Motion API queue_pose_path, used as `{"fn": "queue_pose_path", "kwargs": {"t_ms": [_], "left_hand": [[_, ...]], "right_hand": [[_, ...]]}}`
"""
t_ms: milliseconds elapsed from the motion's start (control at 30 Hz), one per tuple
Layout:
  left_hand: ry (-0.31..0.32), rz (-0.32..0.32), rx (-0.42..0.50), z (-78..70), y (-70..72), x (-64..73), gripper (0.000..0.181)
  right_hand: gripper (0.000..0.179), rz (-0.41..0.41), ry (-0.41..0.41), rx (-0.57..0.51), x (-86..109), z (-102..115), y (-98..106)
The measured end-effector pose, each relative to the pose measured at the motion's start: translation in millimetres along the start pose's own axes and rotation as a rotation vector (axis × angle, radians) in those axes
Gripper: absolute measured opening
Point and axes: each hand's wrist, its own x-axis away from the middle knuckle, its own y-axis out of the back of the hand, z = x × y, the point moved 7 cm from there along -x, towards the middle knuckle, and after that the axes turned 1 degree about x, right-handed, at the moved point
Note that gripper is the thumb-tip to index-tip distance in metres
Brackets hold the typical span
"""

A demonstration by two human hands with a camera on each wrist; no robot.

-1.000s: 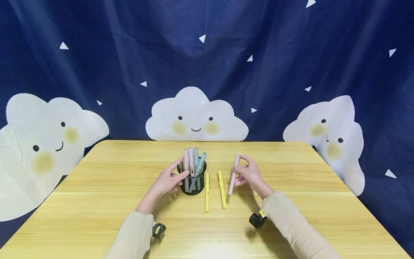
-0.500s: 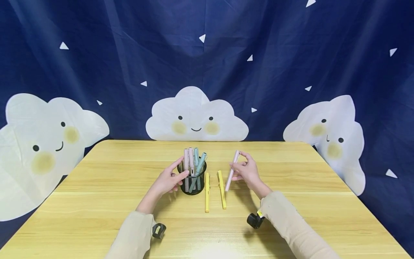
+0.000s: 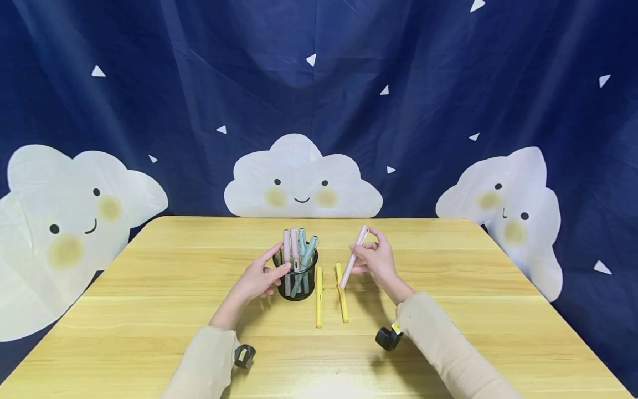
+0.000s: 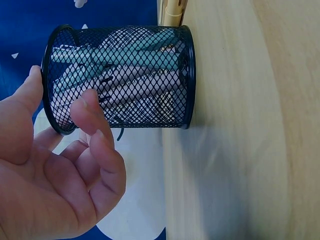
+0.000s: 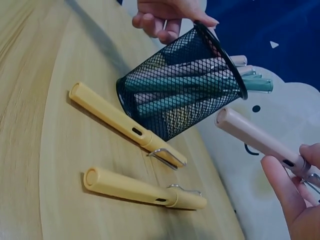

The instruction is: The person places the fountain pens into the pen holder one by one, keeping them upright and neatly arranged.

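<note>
A black mesh pen holder stands upright on the table, with two pink pens and two teal pens in it. My left hand holds it at the rim from the left, thumb at the front; in the left wrist view the other fingers bend beside the mesh. Between thumb and fingers, my right hand pinches another pink pen, tilted and raised above the table. In the head view, its lower end overlaps the right yellow pen. The right wrist view shows its clip by the fingers.
A second yellow pen lies just right of the holder, roughly parallel to the first. The wooden table reaches back to a dark blue curtain with white clouds. Small black cameras hang at both wrists.
My right hand has moved left and slightly away from me with the pink pen, which tilts more now. My left hand, the holder and the yellow pens have stayed put.
</note>
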Motion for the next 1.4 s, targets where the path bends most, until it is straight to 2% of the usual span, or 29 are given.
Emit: {"fn": "queue_pose_path", "kwargs": {"t_ms": [167, 233, 400, 467, 800, 1200, 1400], "left_hand": [[0.001, 0.005, 0.007, -1.0, -1.0, 0.6, 0.069], [-0.002, 0.004, 0.011, -1.5, -1.0, 0.7, 0.068], [-0.004, 0.001, 0.014, -1.1, -0.6, 0.8, 0.068], [-0.001, 0.001, 0.012, -0.4, -0.5, 0.9, 0.069], [-0.003, 0.0, -0.002, 0.7, -0.6, -0.8, 0.07], [0.006, 0.0, 0.001, 2.2, -0.2, -0.4, 0.071], [-0.043, 0.012, 0.001, -4.4, 0.0, 3.6, 0.075]], "right_hand": [[0.069, -0.033, 0.044, -0.014, 0.8, 5.9, -0.9], [0.07, -0.042, 0.083, -0.013, -7.4, -0.3, 1.3], [0.075, -0.076, 0.284, -0.1, -61.5, -52.1, 19.3], [0.071, -0.086, 0.355, -0.148, -76.0, -65.0, 22.7], [0.052, -0.059, 0.481, -0.21, -79.4, -57.6, 4.4], [0.055, 0.005, 0.54, -0.3, -83.5, -57.1, -10.3], [0.058, 0.009, 0.555, -0.31, -82.6, -56.8, -17.2]]}}
